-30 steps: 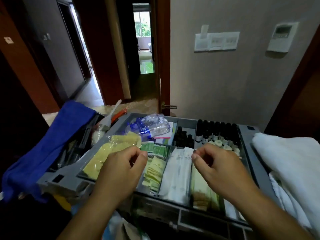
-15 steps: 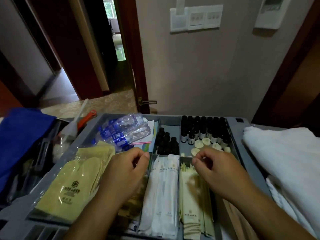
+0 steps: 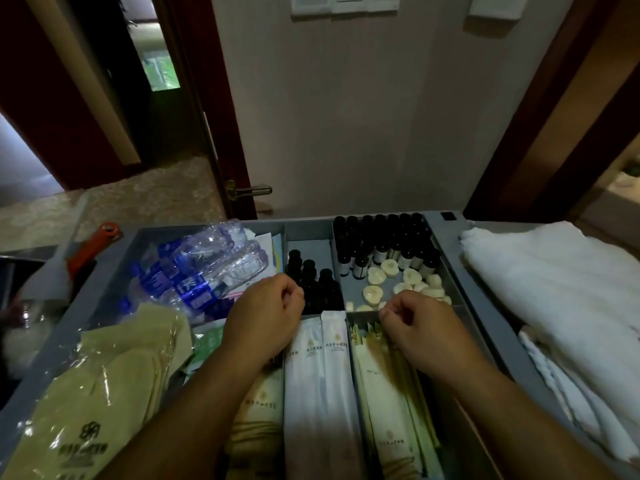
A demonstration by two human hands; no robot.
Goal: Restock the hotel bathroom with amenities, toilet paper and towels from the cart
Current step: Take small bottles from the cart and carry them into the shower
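Left hand (image 3: 266, 315) and right hand (image 3: 420, 325) hover clenched, apparently empty, over the cart tray (image 3: 478, 299), whose near-middle white sachets (image 3: 313, 393) look light, limp and slick: best pinched at their far ends.

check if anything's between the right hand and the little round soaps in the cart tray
Nothing visible does. The right hand hovers with curled fingers over the low divider at the near edge of their compartment, and the round soaps lie loose and uncovered just beyond it, beside the dark bottles.
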